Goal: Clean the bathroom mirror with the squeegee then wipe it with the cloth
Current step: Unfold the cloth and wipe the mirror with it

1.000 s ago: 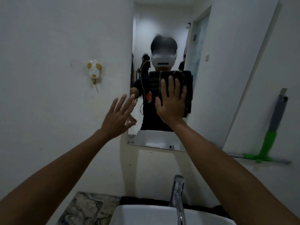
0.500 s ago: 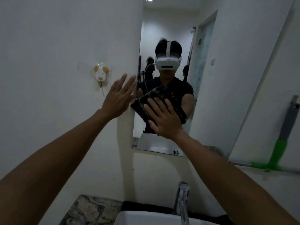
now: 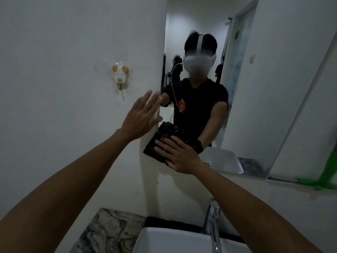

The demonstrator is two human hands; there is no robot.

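Observation:
The mirror [image 3: 242, 110] hangs on the white wall and reflects a person wearing a headset. My right hand [image 3: 179, 155] lies flat on a dark folded cloth [image 3: 160, 138], pressing it against the mirror's lower left corner, partly over the wall. My left hand [image 3: 141, 116] is raised with fingers spread at the mirror's left edge, holding nothing. The green squeegee [image 3: 326, 178] leans at the far right, its blade resting on a ledge below the mirror.
A small animal-shaped hook [image 3: 119, 76] is stuck on the wall to the left. Below are a chrome tap [image 3: 213, 221], a white basin [image 3: 175, 240] and a marbled counter [image 3: 107, 232].
My right hand has slid the cloth down and left, from the mirror's middle to its lower left corner. My left hand stays by the mirror's left edge.

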